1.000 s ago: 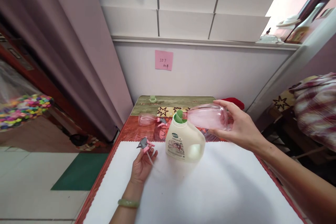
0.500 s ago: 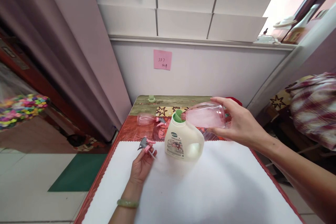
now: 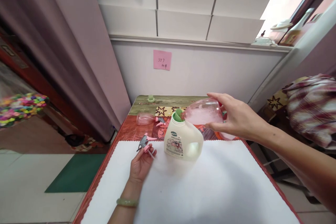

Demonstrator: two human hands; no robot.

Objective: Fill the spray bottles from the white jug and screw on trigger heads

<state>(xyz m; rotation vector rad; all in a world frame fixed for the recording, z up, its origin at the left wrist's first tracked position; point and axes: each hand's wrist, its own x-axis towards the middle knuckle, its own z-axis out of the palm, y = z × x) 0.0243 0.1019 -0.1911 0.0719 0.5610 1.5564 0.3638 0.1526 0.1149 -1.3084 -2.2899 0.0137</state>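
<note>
My right hand (image 3: 237, 119) grips a clear pink bottle (image 3: 202, 112) lying almost level, its neck held at the green mouth of a cream detergent jug (image 3: 183, 140). The jug stands upright on a white mat (image 3: 189, 189). My left hand (image 3: 141, 162) rests on the mat left of the jug, fingers pinched on a pink and grey spray trigger head (image 3: 145, 142) with its thin tube hanging down.
A second pink spray bottle (image 3: 147, 119) lies on its side on the red patterned table behind the mat. A small green cap (image 3: 151, 98) sits at the table's far edge by the wall. A curtain hangs at left; a chair with plaid cloth (image 3: 309, 108) stands at right.
My right hand has shifted slightly left and forward along the pink bottle, keeping its neck at the jug's mouth. My left hand has barely moved.
</note>
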